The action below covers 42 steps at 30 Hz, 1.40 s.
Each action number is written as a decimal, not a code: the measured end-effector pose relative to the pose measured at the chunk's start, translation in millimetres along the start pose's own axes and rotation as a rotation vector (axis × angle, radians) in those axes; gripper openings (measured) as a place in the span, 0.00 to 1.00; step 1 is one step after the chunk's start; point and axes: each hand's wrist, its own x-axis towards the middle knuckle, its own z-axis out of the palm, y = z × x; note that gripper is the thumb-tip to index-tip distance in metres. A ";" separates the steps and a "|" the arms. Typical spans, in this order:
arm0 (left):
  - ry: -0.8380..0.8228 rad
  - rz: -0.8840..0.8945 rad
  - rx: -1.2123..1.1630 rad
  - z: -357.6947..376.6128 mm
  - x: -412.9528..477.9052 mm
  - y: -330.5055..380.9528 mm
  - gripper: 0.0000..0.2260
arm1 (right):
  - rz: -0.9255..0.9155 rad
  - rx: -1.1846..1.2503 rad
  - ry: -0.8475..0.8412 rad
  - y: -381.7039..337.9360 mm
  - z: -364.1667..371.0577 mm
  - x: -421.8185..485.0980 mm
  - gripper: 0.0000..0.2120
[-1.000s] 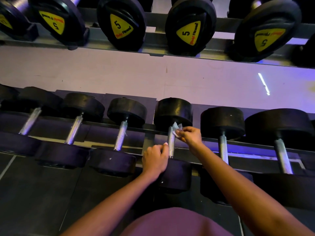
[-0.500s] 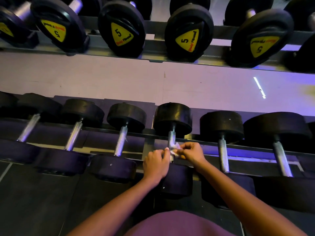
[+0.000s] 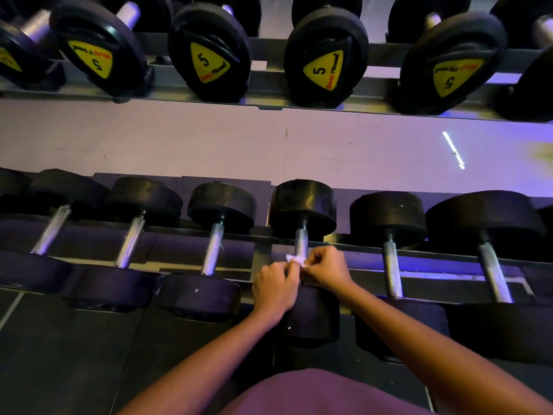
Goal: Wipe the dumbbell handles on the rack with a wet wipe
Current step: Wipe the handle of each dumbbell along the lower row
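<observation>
Pinching small crumpled white wet wipe (image 3: 294, 259) w/ curled fingers of both L hand (image 3: 276, 290) & R hand (image 3: 327, 269), at near end of knurled silver steel handle (image 3: 301, 242) of black rubber dumbbell (image 3: 302, 205) on dark metal rack (image 3: 179, 267). Best to wrap wipe fully round bar, grip firm, then slide toward far head w/ a twist to catch underside

The wet wipe (image 3: 294, 259) on a dumbbell handle (image 3: 301, 241)
We see it white and crumpled against the steel bar, on the lower rack (image 3: 167, 235).
</observation>
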 end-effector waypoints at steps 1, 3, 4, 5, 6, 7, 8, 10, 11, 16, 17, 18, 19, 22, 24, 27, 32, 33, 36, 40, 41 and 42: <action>-0.003 -0.001 0.002 -0.4 -0.1 0.3 0.20 | -0.015 -0.037 -0.040 1.4 -0.8 -6.3 0.10; -0.009 -0.001 0.002 -0.4 0.2 0.4 0.20 | -0.042 -0.077 -0.082 1.6 -5.9 -8.5 0.11; -0.008 0.000 0.001 -0.3 0.2 0.6 0.20 | -0.060 -0.088 -0.069 0.8 -8.6 -3.8 0.12; -0.006 0.000 -0.001 -0.1 0.2 0.7 0.20 | -0.079 -0.091 -0.033 -2.5 -12.1 2.4 0.12; -0.002 0.000 -0.005 0.4 0.1 0.4 0.20 | -0.097 -0.082 0.015 -6.8 -14.7 10.5 0.11; 0.002 -0.001 -0.010 0.7 -0.1 0.0 0.21 | -0.114 -0.064 0.064 -12.4 -17.0 18.6 0.10; 0.006 -0.003 -0.012 0.5 -0.2 0.1 0.21 | -0.130 -0.042 0.109 -17.7 -17.7 26.4 0.08; 0.008 -0.006 -0.018 0.0 -1.3 0.2 0.21 | -0.150 -0.017 0.169 -23.9 -13.7 37.4 0.05; 0.007 -0.007 -0.027 -0.2 -1.7 0.6 0.21 | -0.156 -0.021 0.185 -24.8 -10.6 39.3 0.04; 0.013 -0.023 -0.033 -2.6 -2.2 1.9 0.20 | -0.160 -0.104 0.105 -16.5 -2.3 25.3 0.06; 0.018 -0.022 -0.028 -2.1 -2.2 1.7 0.20 | -0.149 -0.116 0.061 -13.2 -2.2 20.0 0.08; 0.021 -0.019 -0.024 -1.6 -2.1 1.4 0.20 | -0.138 -0.125 0.007 -8.8 -1.8 14.9 0.09; 0.023 -0.016 -0.023 -1.4 -2.0 1.2 0.20 | -0.122 -0.132 -0.051 -4.2 -1.1 10.5 0.10; 0.010 -0.009 -0.027 -0.7 -1.8 0.6 0.20 | -0.097 -0.083 -0.170 6.7 -2.0 -0.6 0.10; 0.013 -0.004 -0.024 -0.1 -1.8 0.4 0.20 | -0.074 0.000 -0.143 6.4 -5.9 -1.0 0.09; 0.023 -0.003 -0.025 -1.2 -2.8 1.5 0.20 | -0.013 0.133 0.057 -1.4 -10.6 13.1 0.11; 0.016 -0.004 -0.027 -3.4 -5.3 2.9 0.20 | 0.053 0.310 0.126 -13.7 -10.4 38.6 0.09; 0.017 -0.005 -0.026 -3.5 -5.1 2.8 0.21 | 0.058 0.303 0.114 -13.9 -8.5 39.0 0.10; 0.022 -0.004 -0.018 -1.1 -3.2 1.2 0.20 | 0.098 0.267 0.059 -10.4 -5.9 32.6 0.12; 0.011 0.000 -0.012 0.8 -1.3 -0.7 0.20 | 0.151 0.213 -0.058 5.1 -1.2 5.3 0.12; 0.006 0.002 -0.008 0.5 -1.3 -0.7 0.20 | 0.146 0.201 -0.074 9.5 0.5 -1.9 0.10; 0.001 0.004 -0.004 -0.2 -1.5 -0.4 0.20 | 0.134 0.179 -0.079 12.4 1.1 -7.6 0.09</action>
